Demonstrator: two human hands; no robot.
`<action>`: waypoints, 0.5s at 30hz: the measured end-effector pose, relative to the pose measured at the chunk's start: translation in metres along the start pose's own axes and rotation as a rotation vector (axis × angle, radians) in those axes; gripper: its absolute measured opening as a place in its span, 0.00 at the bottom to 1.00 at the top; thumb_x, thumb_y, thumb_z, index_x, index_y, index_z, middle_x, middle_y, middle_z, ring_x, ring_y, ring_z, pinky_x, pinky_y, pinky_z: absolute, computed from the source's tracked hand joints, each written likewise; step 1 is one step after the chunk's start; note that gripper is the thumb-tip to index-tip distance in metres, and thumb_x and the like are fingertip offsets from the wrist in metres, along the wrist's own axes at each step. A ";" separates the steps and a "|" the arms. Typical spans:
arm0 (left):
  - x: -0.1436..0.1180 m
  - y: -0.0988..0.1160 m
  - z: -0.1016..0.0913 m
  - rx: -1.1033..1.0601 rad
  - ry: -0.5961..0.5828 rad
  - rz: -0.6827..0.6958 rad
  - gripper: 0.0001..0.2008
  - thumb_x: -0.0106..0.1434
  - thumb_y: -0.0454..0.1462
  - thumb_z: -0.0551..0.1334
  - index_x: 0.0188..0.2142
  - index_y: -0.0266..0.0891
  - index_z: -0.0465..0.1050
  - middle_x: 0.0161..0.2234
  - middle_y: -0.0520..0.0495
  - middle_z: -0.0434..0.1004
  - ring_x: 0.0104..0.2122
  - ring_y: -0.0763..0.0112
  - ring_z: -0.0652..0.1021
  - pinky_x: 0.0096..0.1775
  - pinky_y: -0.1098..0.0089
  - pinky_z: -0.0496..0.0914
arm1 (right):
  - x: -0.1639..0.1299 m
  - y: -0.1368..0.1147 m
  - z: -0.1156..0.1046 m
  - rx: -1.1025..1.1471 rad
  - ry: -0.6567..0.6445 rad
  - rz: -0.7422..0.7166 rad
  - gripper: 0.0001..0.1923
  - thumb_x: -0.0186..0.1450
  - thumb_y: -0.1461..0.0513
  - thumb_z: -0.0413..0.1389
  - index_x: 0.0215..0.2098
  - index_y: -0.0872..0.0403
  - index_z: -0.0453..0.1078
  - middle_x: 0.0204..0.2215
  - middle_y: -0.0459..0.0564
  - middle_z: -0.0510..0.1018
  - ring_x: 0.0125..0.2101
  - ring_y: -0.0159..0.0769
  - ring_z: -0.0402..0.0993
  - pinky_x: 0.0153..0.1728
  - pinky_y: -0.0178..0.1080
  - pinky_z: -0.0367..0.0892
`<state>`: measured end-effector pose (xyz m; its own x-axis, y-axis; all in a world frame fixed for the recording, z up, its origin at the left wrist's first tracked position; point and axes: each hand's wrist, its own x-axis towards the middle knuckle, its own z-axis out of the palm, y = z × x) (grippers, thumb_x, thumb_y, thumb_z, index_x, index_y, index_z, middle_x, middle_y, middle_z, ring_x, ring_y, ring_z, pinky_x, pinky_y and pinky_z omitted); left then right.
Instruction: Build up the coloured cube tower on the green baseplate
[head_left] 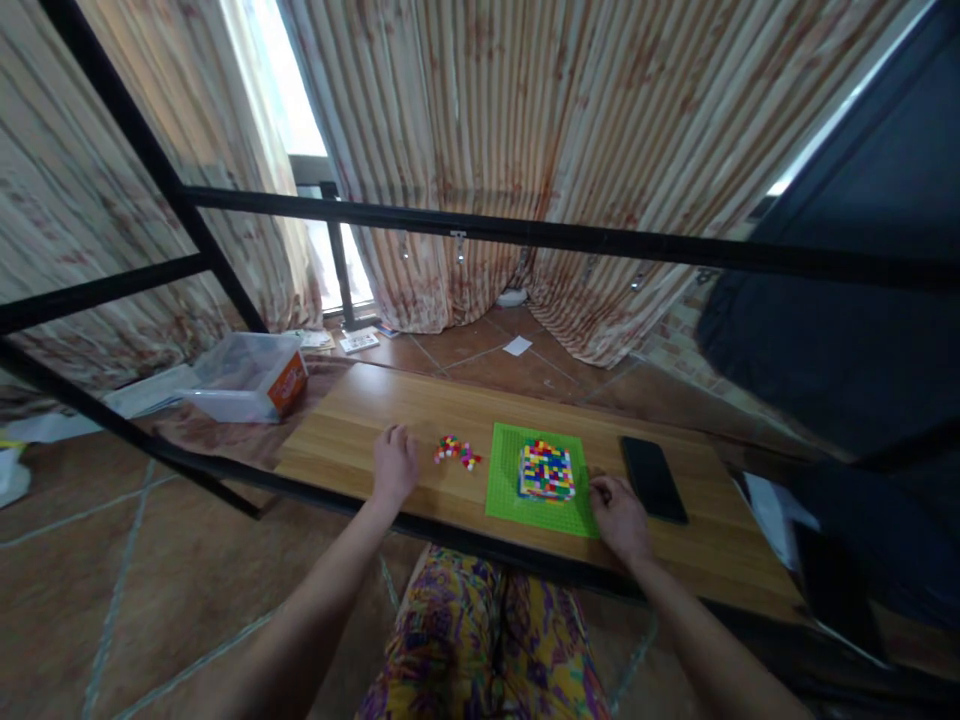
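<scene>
A green studded baseplate (501, 490) lies on the wooden table, bearing a block (547, 470) built of many small coloured bricks. To its left is a small pile of loose bricks (454, 450), mostly red, pink, white and yellow. My left hand (395, 464) rests on the tabletop left of that pile, its fingers curled in, with nothing visible in them. At the right edge of the baseplate is my right hand (619, 512), fingers bent together. Whether a small brick sits between its fingertips is hidden.
A black phone-like slab (653, 478) lies right of my right hand on the wooden table (341, 425). A black metal bar (480, 222) crosses above the table's far side. On the left stands a clear plastic bin (244, 375). Curtains hang behind.
</scene>
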<state>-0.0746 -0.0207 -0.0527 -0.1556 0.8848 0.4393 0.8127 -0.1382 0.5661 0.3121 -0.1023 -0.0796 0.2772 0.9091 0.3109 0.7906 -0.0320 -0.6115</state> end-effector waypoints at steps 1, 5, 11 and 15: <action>0.000 -0.012 -0.003 0.056 -0.012 0.003 0.14 0.66 0.37 0.52 0.47 0.35 0.71 0.48 0.33 0.74 0.52 0.53 0.73 0.55 0.51 0.67 | 0.004 -0.003 -0.006 0.028 -0.033 0.016 0.14 0.60 0.53 0.50 0.30 0.52 0.73 0.29 0.50 0.77 0.29 0.39 0.73 0.33 0.42 0.67; 0.001 -0.027 -0.006 0.200 -0.070 0.066 0.17 0.66 0.38 0.53 0.51 0.32 0.68 0.53 0.29 0.71 0.55 0.49 0.71 0.56 0.51 0.65 | 0.004 -0.046 -0.026 0.111 0.052 0.051 0.16 0.61 0.50 0.52 0.32 0.52 0.74 0.31 0.52 0.80 0.32 0.41 0.75 0.36 0.43 0.68; 0.007 -0.019 0.004 0.260 -0.136 0.124 0.16 0.66 0.39 0.54 0.50 0.34 0.69 0.53 0.32 0.72 0.54 0.49 0.71 0.55 0.52 0.64 | -0.031 -0.151 0.014 0.298 -0.154 -0.182 0.11 0.65 0.55 0.51 0.37 0.50 0.74 0.36 0.50 0.79 0.36 0.37 0.75 0.40 0.40 0.69; 0.003 -0.022 0.005 0.253 -0.121 0.118 0.15 0.67 0.39 0.53 0.48 0.35 0.70 0.52 0.34 0.73 0.53 0.50 0.72 0.55 0.52 0.62 | -0.034 -0.175 0.063 0.214 -0.146 -0.148 0.10 0.64 0.59 0.51 0.37 0.52 0.73 0.33 0.50 0.77 0.32 0.37 0.73 0.37 0.40 0.68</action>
<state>-0.0897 -0.0127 -0.0674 0.0043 0.9179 0.3969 0.9376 -0.1416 0.3175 0.1299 -0.1014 -0.0285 0.0737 0.9480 0.3098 0.6795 0.1796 -0.7113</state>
